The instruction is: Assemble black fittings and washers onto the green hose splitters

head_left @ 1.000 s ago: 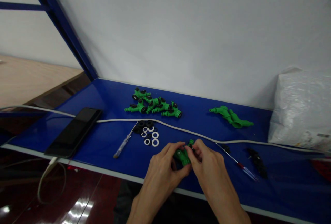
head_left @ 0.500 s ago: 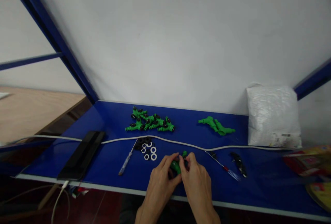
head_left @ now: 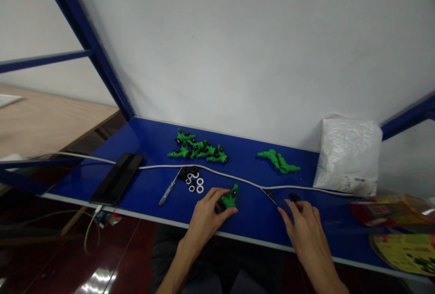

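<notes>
Along a pale, smooth wall [head_left: 238, 58]: one long blue worktop [head_left: 253, 226], glossy, light-edged, set within a blue metal frame [head_left: 79, 29]; to the left, a wood-grained board [head_left: 54, 113]; below, a dark red floor [head_left: 136, 248], shiny, with light reflected. Held by the left hand [head_left: 207, 208] near the front edge: one green fitting [head_left: 229, 200], moulded, branching, dark-topped, thumb and fingers curved round it. Right hand [head_left: 306, 226]: low over the worktop, thumb and forefinger slightly parted, beside a black piece [head_left: 295, 196], partly hidden; whether anything is gripped cannot be told. Just left of those fingertips: a thin metal shaft [head_left: 269, 196], its far end by the cable. Towards the wall: a cluster of green fittings [head_left: 204, 150] with black knobs and ribbed ends; farther right, two plain green bodies [head_left: 280, 162], touching. Nearer: white rings [head_left: 200, 190], flat, some notched, next to black rings [head_left: 185, 172]; a screwdriver [head_left: 166, 193], clear-handled. Across the length: one pale cable [head_left: 233, 176], wavy. Left end: a black phone [head_left: 117, 179], slab-shaped, plugged in. Right end: a white parcel [head_left: 350, 156], wrinkled plastic; before it, glossy red packaging [head_left: 390, 210] and yellow packaging [head_left: 408, 251].
</notes>
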{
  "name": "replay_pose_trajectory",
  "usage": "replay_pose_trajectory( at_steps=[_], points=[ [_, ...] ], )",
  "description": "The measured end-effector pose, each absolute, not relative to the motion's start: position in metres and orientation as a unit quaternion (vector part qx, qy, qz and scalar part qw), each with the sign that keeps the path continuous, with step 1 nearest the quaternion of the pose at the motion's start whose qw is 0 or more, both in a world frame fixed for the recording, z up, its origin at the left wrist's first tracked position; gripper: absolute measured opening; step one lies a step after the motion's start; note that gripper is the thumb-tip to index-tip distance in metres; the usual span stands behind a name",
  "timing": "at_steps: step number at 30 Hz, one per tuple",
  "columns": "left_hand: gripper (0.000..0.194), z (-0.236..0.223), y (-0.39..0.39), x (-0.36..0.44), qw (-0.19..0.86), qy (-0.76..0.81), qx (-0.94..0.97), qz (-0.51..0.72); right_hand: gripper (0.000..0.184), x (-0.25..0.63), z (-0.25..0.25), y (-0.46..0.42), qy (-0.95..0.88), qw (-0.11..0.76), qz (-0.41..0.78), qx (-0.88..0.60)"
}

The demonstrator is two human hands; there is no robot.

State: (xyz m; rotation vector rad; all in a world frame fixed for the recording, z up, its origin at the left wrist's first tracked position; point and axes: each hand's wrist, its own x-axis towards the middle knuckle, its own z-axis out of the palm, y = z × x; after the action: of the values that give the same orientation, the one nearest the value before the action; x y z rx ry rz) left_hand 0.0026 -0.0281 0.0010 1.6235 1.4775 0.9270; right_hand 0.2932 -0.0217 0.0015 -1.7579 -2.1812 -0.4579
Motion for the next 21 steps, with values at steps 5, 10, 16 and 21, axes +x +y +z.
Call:
replay_pose_trajectory(
  at_steps=[5, 10, 16, 21],
  points=[
    [0.039, -0.001, -0.028, 0.001, 0.364, 0.57, 0.638, 0.369, 0.052, 0.297, -0.013, -0.01, -0.784, 0.142, -0.128, -0.59],
    [0.026, -0.001, -0.029, 0.002, 0.347, 0.566, 0.652, 0.366, 0.039, 0.293, 0.003, -0.016, -0.8, 0.152, -0.062, -0.577],
    [0.025, 0.004, -0.03, 0.003, 0.335, 0.571, 0.665, 0.346, 0.023, 0.264, 0.047, -0.016, -0.791, 0.177, 0.179, -0.558],
    [0.053, 0.004, -0.035, 0.004, 0.338, 0.594, 0.637, 0.357, 0.026, 0.245, 0.073, 0.007, -0.779, 0.189, 0.271, -0.533]
  ],
)
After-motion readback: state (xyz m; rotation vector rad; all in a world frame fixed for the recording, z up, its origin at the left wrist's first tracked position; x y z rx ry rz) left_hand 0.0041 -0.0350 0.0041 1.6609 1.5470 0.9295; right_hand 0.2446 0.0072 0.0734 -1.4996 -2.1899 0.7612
